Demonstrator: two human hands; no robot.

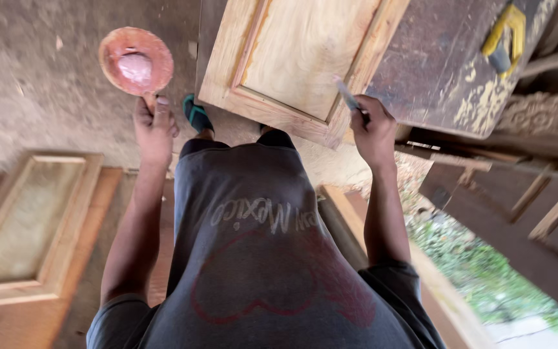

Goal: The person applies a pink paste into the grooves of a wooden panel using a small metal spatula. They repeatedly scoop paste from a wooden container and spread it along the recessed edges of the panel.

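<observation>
My left hand grips the edge of a round reddish bowl holding pinkish paste, out over the dusty floor. My right hand holds a thin flat blade tool, its tip close to the frame of a pale wooden panel door that lies on a dark workbench. My grey shirt fills the lower middle of the view, with my foot in a green sandal showing beyond it.
A second wooden panel lies on the floor at left. A yellow-handled tool rests on the dark workbench at upper right. Carved wood and timber frames stand at right, with greenery below.
</observation>
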